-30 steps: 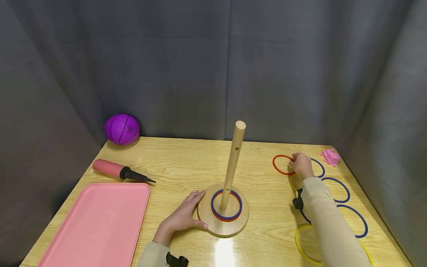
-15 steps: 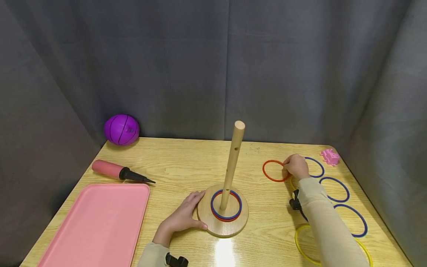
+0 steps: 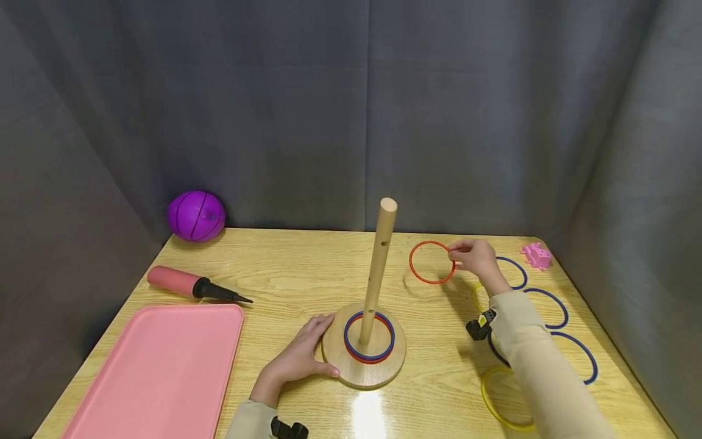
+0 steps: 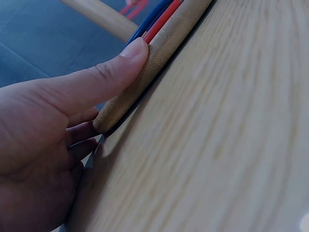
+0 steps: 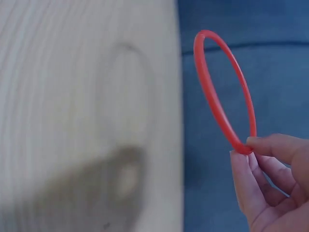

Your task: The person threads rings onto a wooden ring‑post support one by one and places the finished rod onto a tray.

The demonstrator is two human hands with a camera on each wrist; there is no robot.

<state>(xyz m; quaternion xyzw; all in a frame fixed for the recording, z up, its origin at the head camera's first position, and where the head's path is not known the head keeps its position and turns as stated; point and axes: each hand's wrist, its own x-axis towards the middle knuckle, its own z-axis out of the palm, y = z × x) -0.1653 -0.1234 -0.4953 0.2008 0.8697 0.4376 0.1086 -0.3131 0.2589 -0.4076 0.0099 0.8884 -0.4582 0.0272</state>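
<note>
My right hand [image 3: 476, 259] pinches a thin red ring [image 3: 411, 261] at its edge between thumb and fingertips. The ring is raised over the table, its shadow on the wood in the right wrist view. My left hand [image 3: 298, 358] grips the left side of a round wooden base [image 3: 392, 369], thumb on its rim and fingers round the far edge. From that base a wooden post [image 3: 378, 268] with small holes stands up. Around the post's foot lies a blue ring [image 3: 346, 332] on top of another red ring [image 3: 367, 362].
Blue rings [image 3: 565, 311] and yellow rings [image 3: 485, 396] lie at the right, partly under the right sleeve. A pink toy piece [image 3: 536, 256] sits at the back right corner. On the left are a pink tray [image 3: 159, 366], a hand pump [image 3: 175, 279] and a purple ball [image 3: 196, 216].
My right hand has drawn the red ring left and lifted it off the table, away from the other rings. The left hand stays on the base.
</note>
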